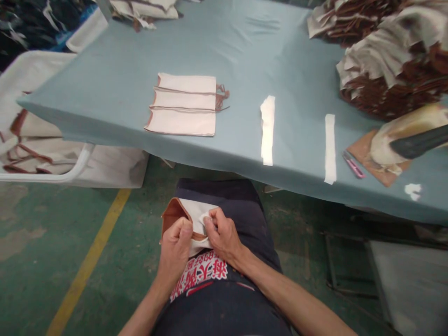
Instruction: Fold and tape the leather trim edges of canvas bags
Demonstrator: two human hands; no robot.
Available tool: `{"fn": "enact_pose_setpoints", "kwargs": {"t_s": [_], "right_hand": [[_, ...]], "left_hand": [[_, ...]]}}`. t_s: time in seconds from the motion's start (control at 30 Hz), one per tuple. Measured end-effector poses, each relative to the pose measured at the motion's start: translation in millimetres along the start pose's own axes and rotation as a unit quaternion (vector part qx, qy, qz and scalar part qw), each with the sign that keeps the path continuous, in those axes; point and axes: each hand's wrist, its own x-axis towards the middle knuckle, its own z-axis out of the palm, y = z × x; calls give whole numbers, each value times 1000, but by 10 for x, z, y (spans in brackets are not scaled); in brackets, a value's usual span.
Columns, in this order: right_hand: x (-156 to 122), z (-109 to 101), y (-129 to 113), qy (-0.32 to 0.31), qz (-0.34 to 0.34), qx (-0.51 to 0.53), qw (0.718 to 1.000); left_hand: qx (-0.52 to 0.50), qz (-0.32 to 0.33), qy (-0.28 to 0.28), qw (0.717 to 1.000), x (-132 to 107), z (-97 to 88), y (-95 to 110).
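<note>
On my lap lies a white fabric piece with a brown lining [196, 211], its brown opening facing left. My left hand [178, 235] is closed on the edge of that opening. Close beside it, my right hand [221, 229] pinches the white side, with a small white bit [205, 217] at its fingertips that I cannot make out clearly. Both hands rest low, in front of the dark apron with red and white lettering [206, 270]. Three similar white pieces with brown edges [185, 99] lie overlapped on the table, brown cords at their right end.
The blue-green table [238, 60] holds two white strips [268, 130] [330, 148], a pink-handled small tool [353, 164] and a glue container [388, 147] on a brown pad. Brown and white pieces are heaped [392, 65] at right. A white bin [115, 163] stands left.
</note>
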Motion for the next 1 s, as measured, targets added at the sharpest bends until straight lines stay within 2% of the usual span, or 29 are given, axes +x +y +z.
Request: {"fn": "enact_pose_setpoints", "kwargs": {"t_s": [0.17, 0.3, 0.4, 0.5, 0.57, 0.63, 0.67, 0.7, 0.8, 0.9, 1.0], "right_hand": [[4, -8, 30, -7, 9, -3, 1000], [33, -59, 3, -5, -6, -1, 1000], [107, -265, -96, 28, -27, -6, 999], [116, -619, -354, 43, -29, 12, 999], [56, -845, -606, -22, 8, 98, 995], [-20, -989, -856, -112, 42, 186, 975], [-47, -1022, -958, -126, 37, 188, 973], [-60, -1034, -1036, -114, 21, 162, 980], [-17, -1009, -1134, -44, -30, 49, 997], [68, -999, -1130, -34, -13, 24, 999], [111, -1018, -1133, -38, 19, 29, 999]], "left_hand": [[55, 1, -37, 998, -175, -222, 67], [76, 20, -69, 994, -192, -308, 127], [87, 67, -96, 989, -96, -322, 202], [81, 104, -101, 986, 42, -320, 322], [61, 117, -101, 986, 129, -306, 421], [31, 127, -107, 986, 199, -274, 529], [18, 132, -111, 985, 226, -253, 583], [7, 136, -112, 984, 246, -228, 634], [-13, 145, -113, 983, 280, -154, 746], [-51, 136, -117, 982, 297, -107, 753], [-113, 118, -127, 978, 314, -90, 662]]}}
